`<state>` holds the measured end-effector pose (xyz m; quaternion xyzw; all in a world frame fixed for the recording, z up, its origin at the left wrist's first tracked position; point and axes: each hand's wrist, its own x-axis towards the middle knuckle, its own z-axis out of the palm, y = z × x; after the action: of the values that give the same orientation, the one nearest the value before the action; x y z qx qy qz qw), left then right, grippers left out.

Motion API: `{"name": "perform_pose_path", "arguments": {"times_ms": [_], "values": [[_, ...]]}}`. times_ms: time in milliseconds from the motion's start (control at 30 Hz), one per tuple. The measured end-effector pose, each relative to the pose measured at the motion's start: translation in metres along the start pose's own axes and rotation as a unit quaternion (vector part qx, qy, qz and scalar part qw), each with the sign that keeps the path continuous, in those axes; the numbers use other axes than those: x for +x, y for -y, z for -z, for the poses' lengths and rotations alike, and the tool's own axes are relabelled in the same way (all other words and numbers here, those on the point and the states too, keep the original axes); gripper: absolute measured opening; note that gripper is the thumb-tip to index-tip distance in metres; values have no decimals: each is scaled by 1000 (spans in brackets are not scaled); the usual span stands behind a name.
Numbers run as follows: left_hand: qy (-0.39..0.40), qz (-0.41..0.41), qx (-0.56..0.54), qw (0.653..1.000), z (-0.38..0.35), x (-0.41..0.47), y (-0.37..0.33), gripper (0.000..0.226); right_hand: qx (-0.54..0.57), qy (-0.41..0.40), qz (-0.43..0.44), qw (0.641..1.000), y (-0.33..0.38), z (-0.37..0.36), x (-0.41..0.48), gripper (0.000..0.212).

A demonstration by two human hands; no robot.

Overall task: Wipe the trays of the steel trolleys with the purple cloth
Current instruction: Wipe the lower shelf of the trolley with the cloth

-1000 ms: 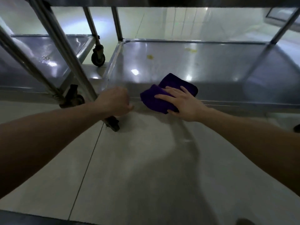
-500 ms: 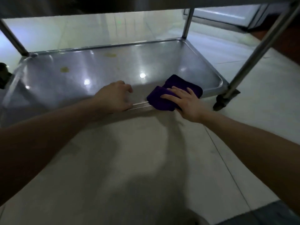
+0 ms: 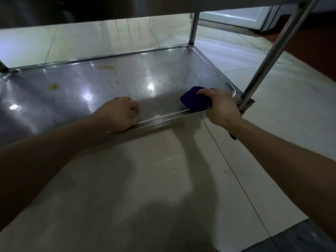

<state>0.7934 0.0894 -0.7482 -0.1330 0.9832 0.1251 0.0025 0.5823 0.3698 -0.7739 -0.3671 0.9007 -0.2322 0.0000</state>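
The bottom steel tray point(image 3: 163, 68) of a trolley lies low over the floor, with yellowish stains point(image 3: 106, 66) near its far rim and another point(image 3: 54, 86) at the left. My right hand point(image 3: 221, 107) grips the bunched purple cloth point(image 3: 193, 100) on the tray's near right corner, fingers curled over it. My left hand point(image 3: 121, 113) rests on the tray's near rim with its fingers curled over the edge.
A slanted steel leg point(image 3: 269, 53) rises just right of my right hand, and another leg point(image 3: 192, 28) stands at the far right corner. The upper shelf point(image 3: 127, 6) hangs overhead. Pale floor tiles point(image 3: 127, 179) spread in front; a dark mat point(image 3: 300, 239) lies at the bottom right.
My right hand has slid the cloth right toward the tray's near right corner and bunched it in its grip. The view has swung right; my left hand stays on the near rim.
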Motion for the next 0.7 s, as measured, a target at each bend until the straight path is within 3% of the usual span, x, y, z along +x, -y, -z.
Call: {"name": "perform_pose_path", "arguments": {"times_ms": [200,367,467,567,633,700], "values": [[12,17,31,999,72,-61,13,35,79,156,103,979,143,28,12,66],[60,76,90,991,148,-145,47,46,-9,270,229,935,284,57,21,65],[52,160,2,986,174,-198,74,59,-41,316,261,911,349,64,12,63],[-8,220,-151,964,162,-247,85,62,-21,344,243,907,380,51,-15,64],[-25,208,-167,963,144,-270,90,68,88,369,169,910,379,33,-38,63],[9,176,-148,973,131,-285,101,78,232,403,65,883,381,17,-57,63]]}}
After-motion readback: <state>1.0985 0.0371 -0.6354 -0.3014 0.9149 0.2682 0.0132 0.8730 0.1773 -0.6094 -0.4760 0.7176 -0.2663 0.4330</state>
